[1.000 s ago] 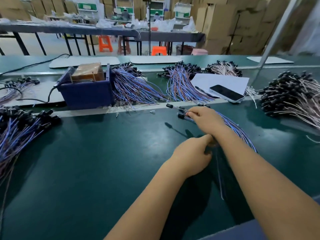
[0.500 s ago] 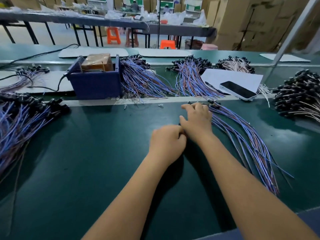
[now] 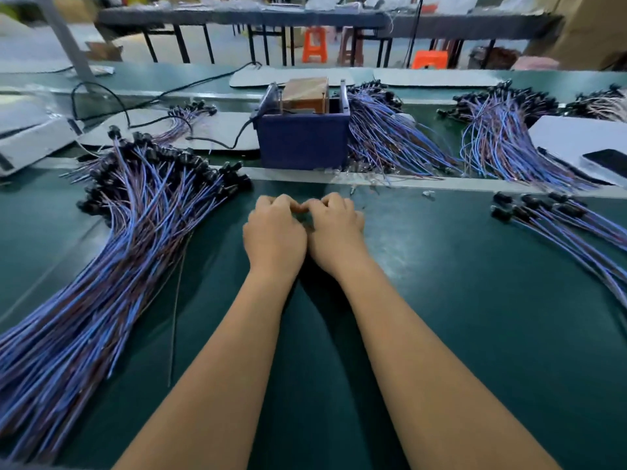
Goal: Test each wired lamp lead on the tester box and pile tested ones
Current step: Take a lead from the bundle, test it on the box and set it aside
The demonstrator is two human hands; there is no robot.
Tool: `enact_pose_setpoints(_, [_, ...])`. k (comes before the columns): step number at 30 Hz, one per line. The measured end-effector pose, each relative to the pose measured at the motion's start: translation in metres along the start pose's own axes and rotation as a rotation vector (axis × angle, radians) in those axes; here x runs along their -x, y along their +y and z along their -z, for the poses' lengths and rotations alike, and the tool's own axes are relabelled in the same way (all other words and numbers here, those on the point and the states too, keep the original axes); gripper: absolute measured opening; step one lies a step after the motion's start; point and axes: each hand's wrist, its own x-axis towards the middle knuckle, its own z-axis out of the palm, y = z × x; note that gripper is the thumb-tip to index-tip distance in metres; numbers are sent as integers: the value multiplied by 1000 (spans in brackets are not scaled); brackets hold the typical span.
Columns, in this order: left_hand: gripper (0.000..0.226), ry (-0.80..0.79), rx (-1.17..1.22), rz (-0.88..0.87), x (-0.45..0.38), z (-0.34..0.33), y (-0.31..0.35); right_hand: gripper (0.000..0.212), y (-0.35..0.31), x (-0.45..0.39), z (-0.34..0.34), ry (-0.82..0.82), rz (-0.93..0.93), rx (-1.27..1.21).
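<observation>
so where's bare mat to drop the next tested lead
Bare green mat lies between the right forearm and the small lead bundle at right, and under both forearms. A narrow strip sits between the left hand and the big lead pile. Around the blue tester box it is crowded.

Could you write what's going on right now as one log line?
hands: left hand and right hand curled, side by side on mat | held: cannot tell | tester box: untouched | big lead pile: left

Beyond your green tabletop stands a long dark table, orange stools under it, on pale floor.
</observation>
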Motion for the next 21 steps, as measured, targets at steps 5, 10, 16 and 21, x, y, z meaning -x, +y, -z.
enact_pose_setpoints(5, [39, 38, -165, 78, -30, 6, -9, 26, 9, 1, 5, 29, -73, -248])
enact_pose_setpoints(10, [52, 40, -225, 242, -43, 7, -27, 21, 11, 2, 8, 28, -73, -329])
enact_pose_setpoints(16, [33, 18, -287, 257, -45, 0, -29, 18, 10, 2, 11, 16, -98, -398])
enact_pose_setpoints(21, [30, 41, -303, 253, -43, 0, -32, 18, 9, 4, 14, 11, -117, -461])
